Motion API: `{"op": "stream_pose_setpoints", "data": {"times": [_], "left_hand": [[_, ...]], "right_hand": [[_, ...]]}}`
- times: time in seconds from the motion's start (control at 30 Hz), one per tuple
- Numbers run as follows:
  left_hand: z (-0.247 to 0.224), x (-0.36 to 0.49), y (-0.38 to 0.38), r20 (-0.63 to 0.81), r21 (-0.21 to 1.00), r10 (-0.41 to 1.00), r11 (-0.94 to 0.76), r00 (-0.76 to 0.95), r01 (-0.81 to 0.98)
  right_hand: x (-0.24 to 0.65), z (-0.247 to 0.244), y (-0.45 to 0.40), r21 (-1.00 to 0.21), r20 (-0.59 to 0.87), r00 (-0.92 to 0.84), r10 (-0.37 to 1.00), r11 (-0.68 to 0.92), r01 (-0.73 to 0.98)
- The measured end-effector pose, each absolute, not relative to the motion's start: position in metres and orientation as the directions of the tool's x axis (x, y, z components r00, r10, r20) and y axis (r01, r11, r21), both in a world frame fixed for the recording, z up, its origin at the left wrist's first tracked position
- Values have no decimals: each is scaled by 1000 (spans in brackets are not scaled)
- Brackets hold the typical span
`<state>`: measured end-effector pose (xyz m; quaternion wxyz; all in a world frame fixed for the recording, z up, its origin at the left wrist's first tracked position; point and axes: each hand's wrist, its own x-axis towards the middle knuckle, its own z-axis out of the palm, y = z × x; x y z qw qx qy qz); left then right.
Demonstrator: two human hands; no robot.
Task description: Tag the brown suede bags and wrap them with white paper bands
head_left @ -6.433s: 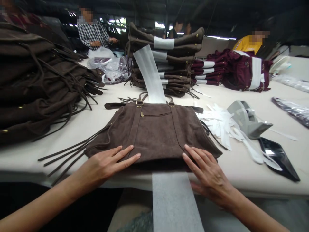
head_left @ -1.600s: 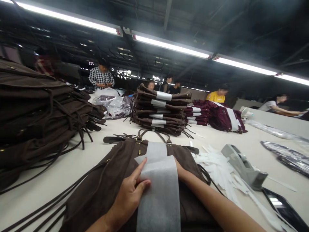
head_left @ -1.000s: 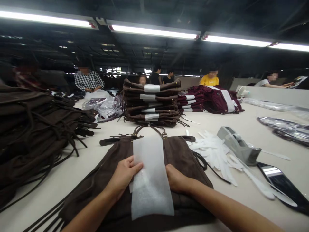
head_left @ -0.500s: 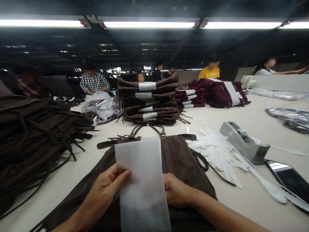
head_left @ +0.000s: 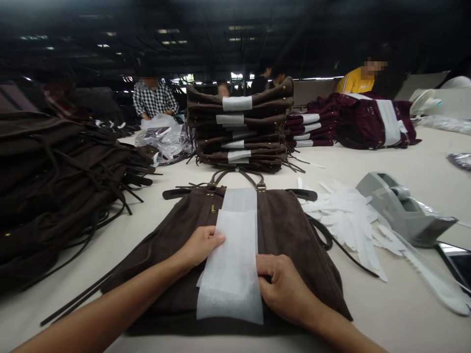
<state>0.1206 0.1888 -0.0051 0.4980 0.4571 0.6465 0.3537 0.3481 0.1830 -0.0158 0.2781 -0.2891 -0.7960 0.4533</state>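
A dark brown bag (head_left: pixel 283 225) with leather handles lies flat on the table in front of me. Down its middle runs a strip of white translucent paper (head_left: pixel 235 274), with one layer overlapping another. My left hand (head_left: pixel 201 245) pinches the paper's left edge between thumb and fingers. On the opposite edge, my right hand (head_left: pixel 283 284) is closed, its thumb and curled fingers gripping the paper. The strip covers the bag's centre, and the handles stick out beyond its top.
Brown bags with white bands form a stack (head_left: pixel 239 130) behind; maroon bags (head_left: pixel 362 122) lie right of it. More brown bags (head_left: pixel 55 196) are heaped left. At right are white paper scraps (head_left: pixel 346 220), a grey tape dispenser (head_left: pixel 401 211) and a phone (head_left: pixel 456 262). Several people work beyond.
The paper has gone from being held up over the bag to lying down along its middle. Both hands have moved with it, and the camera view has shifted.
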Motion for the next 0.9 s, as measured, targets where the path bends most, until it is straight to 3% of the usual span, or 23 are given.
{"op": "stream_pose_setpoints", "data": {"times": [0.2,0.4,0.5,0.6,0.7,0.9], "left_hand": [[-1,117,204,-119,892,991,135,-65,431],[-18,111,215,-177,842,984,165,-27,513],[-22,111,205,-124,850,992,122,-30,512],[-24,112,192,-20,815,998,54,-65,576],[-28,112,185,70,768,995,-6,-75,641],[-28,115,183,108,763,992,-43,-62,645]], "right_hand": [[350,-16,189,-857,182,-715,675,466,221],[354,-6,191,-932,10,-667,745,249,263],[353,-2,189,-928,54,-635,771,273,254],[352,-11,186,-894,146,-477,867,322,311],[350,-20,186,-871,147,-307,940,270,410],[340,-11,201,-730,-33,-354,935,219,647]]}}
